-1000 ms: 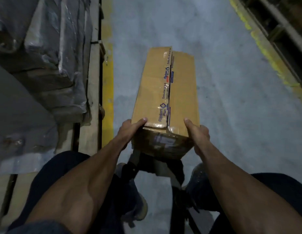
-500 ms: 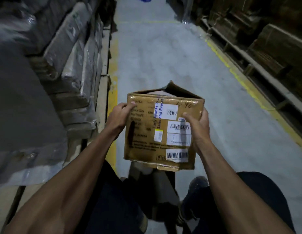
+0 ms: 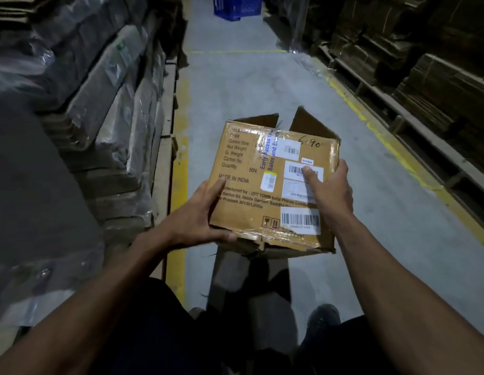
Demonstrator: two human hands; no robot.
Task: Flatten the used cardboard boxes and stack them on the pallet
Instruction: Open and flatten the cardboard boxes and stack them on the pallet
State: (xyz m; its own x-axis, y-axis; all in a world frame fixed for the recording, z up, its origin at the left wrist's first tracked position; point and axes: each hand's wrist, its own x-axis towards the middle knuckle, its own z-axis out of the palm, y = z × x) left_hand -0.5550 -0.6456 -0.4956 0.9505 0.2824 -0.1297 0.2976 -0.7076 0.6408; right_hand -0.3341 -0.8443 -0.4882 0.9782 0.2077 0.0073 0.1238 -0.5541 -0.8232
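- The left hand point(image 3: 200, 216) covers the start of the printed address lines on the brown cardboard box point(image 3: 249, 185).
- The right hand point(image 3: 330, 190) hides part of a white barcode label point(image 3: 297, 169).
- The blue plastic crate point(image 3: 236, 8) is cut off by the top edge.
- Small print on the labels is unreadable.

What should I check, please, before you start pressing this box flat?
1. Both hands on the cardboard box: ok, left hand at the near left corner, right hand on the right edge.
2. Far flaps open: ok.
3. Near bottom seam free of tape: not ok, torn tape clings.
4. Box emptied: cannot tell.
5. Aisle floor ahead clear: ok.
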